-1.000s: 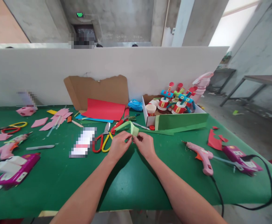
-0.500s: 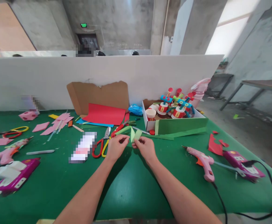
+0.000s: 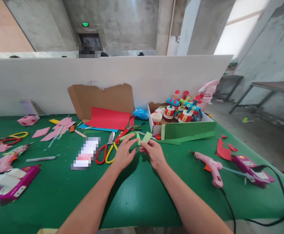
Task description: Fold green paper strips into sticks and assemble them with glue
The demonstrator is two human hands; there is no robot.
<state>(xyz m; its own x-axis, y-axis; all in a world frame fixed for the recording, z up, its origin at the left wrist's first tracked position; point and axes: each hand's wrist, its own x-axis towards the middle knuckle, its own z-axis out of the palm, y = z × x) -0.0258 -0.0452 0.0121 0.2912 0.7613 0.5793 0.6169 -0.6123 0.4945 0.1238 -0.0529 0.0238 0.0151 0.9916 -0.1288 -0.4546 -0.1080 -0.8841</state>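
Note:
A light green paper strip (image 3: 146,137) is pinched between the thumb and fingers of my right hand (image 3: 154,152). The strip bends back on itself, and its other part loops up behind the fingers of my left hand (image 3: 125,152). That left hand has its thumb and fingers apart; its fingertips are close to the strip, and I cannot tell whether they touch it. Just left of it lie scissors (image 3: 105,153) with a red and a yellow handle. Behind the hands are a red-handled tool (image 3: 122,135) and a dark spring-like coil (image 3: 137,127).
A box (image 3: 190,130) at the back right holds paper-cup figures (image 3: 186,116). Pink glue guns lie right (image 3: 211,167) and left (image 3: 6,161), near purple power strips (image 3: 251,170). Red paper sheets (image 3: 110,117) lean against brown cardboard (image 3: 103,96). A cable runs along the right.
My left hand's fingers have come off their pinch on the strip and spread apart. My right hand still pinches the strip, its upper end tilted slightly to the right.

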